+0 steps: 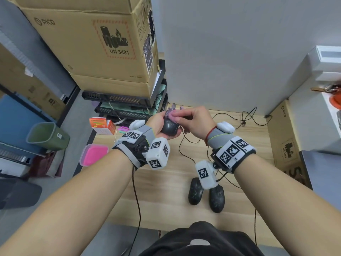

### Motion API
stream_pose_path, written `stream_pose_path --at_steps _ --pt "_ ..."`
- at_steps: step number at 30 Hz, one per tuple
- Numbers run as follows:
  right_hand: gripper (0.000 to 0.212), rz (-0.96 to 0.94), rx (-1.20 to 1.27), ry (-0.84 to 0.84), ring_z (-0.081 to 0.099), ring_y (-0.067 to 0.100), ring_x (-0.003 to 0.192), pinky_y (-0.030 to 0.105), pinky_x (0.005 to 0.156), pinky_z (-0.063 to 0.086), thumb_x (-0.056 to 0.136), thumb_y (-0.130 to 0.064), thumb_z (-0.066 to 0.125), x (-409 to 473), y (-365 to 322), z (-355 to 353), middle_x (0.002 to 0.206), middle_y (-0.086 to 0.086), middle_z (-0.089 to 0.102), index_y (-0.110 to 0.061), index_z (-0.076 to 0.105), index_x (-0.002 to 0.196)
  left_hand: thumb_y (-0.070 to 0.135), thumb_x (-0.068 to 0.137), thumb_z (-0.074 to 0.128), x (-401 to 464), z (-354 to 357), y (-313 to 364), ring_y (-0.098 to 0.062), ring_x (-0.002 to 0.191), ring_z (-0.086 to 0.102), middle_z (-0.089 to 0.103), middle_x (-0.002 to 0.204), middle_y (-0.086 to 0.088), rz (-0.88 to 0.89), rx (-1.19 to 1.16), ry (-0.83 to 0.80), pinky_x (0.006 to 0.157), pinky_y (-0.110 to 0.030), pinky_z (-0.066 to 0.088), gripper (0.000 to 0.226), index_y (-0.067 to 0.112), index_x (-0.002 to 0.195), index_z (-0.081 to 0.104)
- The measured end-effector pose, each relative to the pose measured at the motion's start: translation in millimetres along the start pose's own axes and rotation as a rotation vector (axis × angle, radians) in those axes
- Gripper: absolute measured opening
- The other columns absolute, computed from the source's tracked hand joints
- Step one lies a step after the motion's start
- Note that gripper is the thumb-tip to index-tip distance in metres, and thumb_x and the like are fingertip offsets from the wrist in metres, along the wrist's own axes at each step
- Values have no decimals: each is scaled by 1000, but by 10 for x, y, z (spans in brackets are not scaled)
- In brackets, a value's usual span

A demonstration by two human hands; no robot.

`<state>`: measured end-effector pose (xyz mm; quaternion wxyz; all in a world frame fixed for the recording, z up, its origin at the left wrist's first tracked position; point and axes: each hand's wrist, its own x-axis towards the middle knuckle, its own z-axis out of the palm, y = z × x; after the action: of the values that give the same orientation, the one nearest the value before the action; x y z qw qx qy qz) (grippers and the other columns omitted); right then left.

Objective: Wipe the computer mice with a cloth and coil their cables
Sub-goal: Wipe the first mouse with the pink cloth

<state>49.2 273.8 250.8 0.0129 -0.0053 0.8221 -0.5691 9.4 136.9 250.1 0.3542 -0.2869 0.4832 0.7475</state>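
My left hand (pixel 160 124) grips a black mouse (pixel 169 128) from below, held above the far part of the wooden desk (pixel 166 191). My right hand (pixel 195 121) pinches a pink cloth (pixel 174 115) and presses it onto the top front of that mouse. Two more black mice lie side by side on the desk nearer me, one to the left (pixel 195 191) and one to the right (pixel 217 198). Their black cables (pixel 186 154) run loosely across the desk, and a USB plug (pixel 244 123) lies at the far right.
A pink tub (pixel 93 154) sits at the desk's left edge, with an orange-and-white box (pixel 103 126) behind it. Black electronics (pixel 125 104) under large cardboard boxes (pixel 88 39) stand at the far left. Another cardboard box (pixel 287 137) flanks the right. A green bin (pixel 47 135) is on the floor.
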Motion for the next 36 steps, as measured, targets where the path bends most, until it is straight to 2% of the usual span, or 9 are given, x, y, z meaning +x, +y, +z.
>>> stream_pose_path --at_steps 4,7,10,14,22,26,30,33,36 --pt "13 47 -11 53 51 16 41 28 53 44 83 -30 76 -1 -3 -20 50 -3 62 -18 77 89 34 105 34 7 19 -71 -26 78 60 65 102 -12 46 17 17 65 -36 53 40 11 130 55" --pt "5 4 1 -61 53 16 39 25 46 44 80 -20 79 -82 -39 52 64 3 65 -17 75 82 34 105 32 61 -18 -69 -28 78 62 64 101 -17 62 6 34 71 -44 57 45 6 136 50" --pt "7 -59 -150 -121 55 3 41 12 47 38 78 -16 80 -95 -57 99 80 0 66 -15 75 82 37 106 32 120 -53 -52 -26 64 61 65 78 -18 48 -5 73 78 -48 54 40 3 116 52" --pt "12 42 -31 -8 51 9 33 12 39 37 84 -16 74 -62 -82 -9 45 3 60 -7 67 83 39 106 28 68 -32 -55 -28 83 62 63 120 -16 46 8 36 63 -38 56 43 11 126 53" --pt "22 -70 -261 -167 53 4 40 20 48 43 71 -17 85 -139 -127 57 67 -14 59 -30 68 66 29 107 33 60 11 -55 -35 121 59 57 138 -20 74 -30 64 91 -54 54 46 2 141 48" --pt "16 31 -146 -40 59 1 56 20 59 51 73 -22 84 -57 -88 -80 61 -11 66 -28 70 73 36 107 28 -26 43 -49 -30 99 63 60 132 -16 39 -52 10 73 -44 54 45 10 137 49" --pt "20 40 -142 35 58 9 53 25 58 49 76 -18 81 -71 -72 -40 60 -8 64 -28 64 76 35 106 23 -38 14 -70 -26 68 70 72 87 -14 42 -79 -21 63 -34 56 48 5 104 61" --pt "16 -26 -180 -109 55 5 38 16 45 40 74 -19 81 -139 -96 78 46 -8 61 -23 67 78 32 107 29 15 -3 -72 -30 71 64 65 91 -18 106 -92 60 65 -39 51 38 6 116 55" --pt "16 -58 -254 -145 57 -5 46 9 46 34 72 -22 83 -135 -136 115 48 -23 59 -23 68 78 31 107 31 31 -4 -61 -32 89 62 63 108 -20 122 -104 96 76 -43 56 40 4 129 51"
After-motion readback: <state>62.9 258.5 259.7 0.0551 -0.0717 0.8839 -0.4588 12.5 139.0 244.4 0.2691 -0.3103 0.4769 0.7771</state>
